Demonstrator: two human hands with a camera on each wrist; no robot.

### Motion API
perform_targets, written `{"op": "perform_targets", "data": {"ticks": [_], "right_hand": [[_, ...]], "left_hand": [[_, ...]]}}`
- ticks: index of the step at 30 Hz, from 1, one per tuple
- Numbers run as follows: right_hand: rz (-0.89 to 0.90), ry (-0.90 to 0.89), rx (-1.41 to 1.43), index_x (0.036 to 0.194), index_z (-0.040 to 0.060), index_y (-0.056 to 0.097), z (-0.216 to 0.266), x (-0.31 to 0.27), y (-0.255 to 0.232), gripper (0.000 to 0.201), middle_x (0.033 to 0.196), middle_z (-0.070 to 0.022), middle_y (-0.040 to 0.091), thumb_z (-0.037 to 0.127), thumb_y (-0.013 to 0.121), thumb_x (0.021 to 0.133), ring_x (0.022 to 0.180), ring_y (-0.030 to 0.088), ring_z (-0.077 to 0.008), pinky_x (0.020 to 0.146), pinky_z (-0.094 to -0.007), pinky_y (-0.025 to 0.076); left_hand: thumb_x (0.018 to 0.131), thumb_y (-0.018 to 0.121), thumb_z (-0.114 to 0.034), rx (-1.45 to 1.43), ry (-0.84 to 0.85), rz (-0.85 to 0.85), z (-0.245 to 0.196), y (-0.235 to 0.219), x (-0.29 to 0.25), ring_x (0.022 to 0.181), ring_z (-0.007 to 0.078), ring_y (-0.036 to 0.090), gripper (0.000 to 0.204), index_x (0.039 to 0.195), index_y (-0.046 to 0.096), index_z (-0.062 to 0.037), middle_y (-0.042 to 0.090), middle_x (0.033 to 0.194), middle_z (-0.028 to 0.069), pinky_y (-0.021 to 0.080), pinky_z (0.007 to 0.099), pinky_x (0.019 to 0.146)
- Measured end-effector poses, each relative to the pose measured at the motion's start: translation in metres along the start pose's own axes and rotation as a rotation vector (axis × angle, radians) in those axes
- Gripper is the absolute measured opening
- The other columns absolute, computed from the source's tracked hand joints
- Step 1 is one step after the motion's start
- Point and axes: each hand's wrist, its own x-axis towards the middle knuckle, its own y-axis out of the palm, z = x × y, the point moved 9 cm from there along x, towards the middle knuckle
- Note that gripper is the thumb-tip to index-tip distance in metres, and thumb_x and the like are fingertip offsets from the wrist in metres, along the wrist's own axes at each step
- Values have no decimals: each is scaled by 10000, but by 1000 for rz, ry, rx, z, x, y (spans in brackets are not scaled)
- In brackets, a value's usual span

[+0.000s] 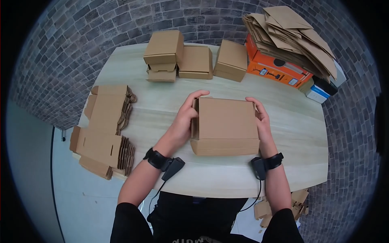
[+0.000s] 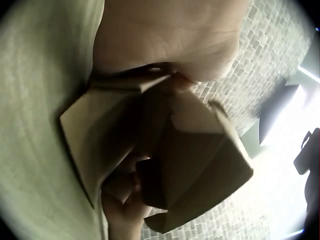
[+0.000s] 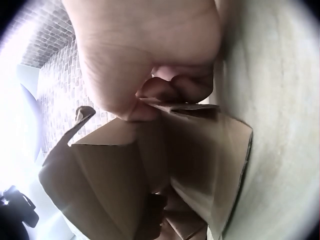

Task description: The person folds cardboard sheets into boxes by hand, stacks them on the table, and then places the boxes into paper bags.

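Fingers point(image 1: 199, 93) of left hand point(image 1: 183, 120) and right hand point(image 1: 263, 124) grip a box point(image 1: 228, 118) by its sides; I see plain brown cardboard, near side gaping. Back boxes point(image 1: 195, 58): contents hidden.

My box point(image 1: 229, 118) hides some of my left hand point(image 1: 184, 120) and right hand point(image 1: 264, 123). The head view cuts off the letters point(image 1: 186, 241) on my shirt point(image 1: 194, 216).

A grey brick-patterned wall point(image 1: 101, 24) is running behind the bench point(image 1: 300, 141) and along its right side; the bench is showing a pale, streaky top; a pale, smooth floor point(image 1: 97, 218) is stretching below its left edge; bright white light point(image 2: 280, 150) is glaring beside the bricks in both wrist views.
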Motion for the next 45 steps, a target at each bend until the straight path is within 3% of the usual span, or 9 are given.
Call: {"op": "perform_targets", "data": {"ticks": [5,10,20,23,25,28,35,40,45], "right_hand": [[117,28,2,1403,89,482,2,-2,-1,586,1122,-71,627,15,493,822,771,558,-54,618,-192,427],[194,144,148,1455,57,419,-7,-2,0,651,1290,-114,558,57,524,813,737,505,-50,596,-190,400],[168,-24,100,1488,43,353,1,-4,7,675,1492,-83,419,-16,559,847,735,502,-44,677,-211,426],[318,-66,28,1507,45,325,7,-6,17,719,1573,-79,307,15,596,841,1026,573,-96,813,-256,476],[395,-202,-89,1527,66,295,23,-11,32,802,1613,-88,206,68,663,815,1360,409,-197,1023,-352,426],[386,-227,-156,1516,88,324,31,-16,39,823,1622,-92,171,119,714,792,1481,203,-241,1143,-408,288],[233,-296,-360,1449,86,402,18,-6,20,692,1578,-134,260,245,704,846,1426,326,-243,1141,-399,287],[142,-200,-255,1444,76,415,8,-4,5,560,1433,-95,428,350,524,967,1320,413,-213,1112,-358,318],[140,12,-18,1476,74,376,-7,-8,7,632,1452,-82,403,467,465,988,1360,354,-207,1143,-348,251]], "left_hand": [[1006,421,-253,-118,-116,46,-1,6,-5,1282,224,464,431,1418,372,-133,458,1394,140,420,351,1024],[1002,442,-184,334,-100,-30,10,-5,-2,1107,156,519,477,1458,307,-216,513,1213,79,451,329,950],[984,382,-108,81,-122,-188,0,-24,-1,1103,160,547,495,1469,340,-192,527,1233,93,464,311,956],[985,366,-89,73,-37,-193,-10,-25,0,1124,164,555,474,1453,387,-156,529,1263,94,476,311,959],[990,361,-83,11,-11,-156,-12,-23,1,1132,171,571,416,1393,460,-90,552,1271,96,486,310,961],[1001,364,-96,-37,-72,-117,-5,-22,3,1132,174,582,371,1339,507,-47,579,1257,98,486,314,971],[1024,380,-156,-27,-216,4,21,-7,-2,1172,164,559,360,1349,498,-54,565,1285,94,468,319,997],[880,585,-635,473,224,194,-12,10,-6,1455,297,236,821,1475,341,-124,267,1546,140,265,427,1151],[780,715,-626,806,371,159,-20,27,-13,1471,316,175,945,1466,323,-106,228,1563,162,230,443,1157]]}}
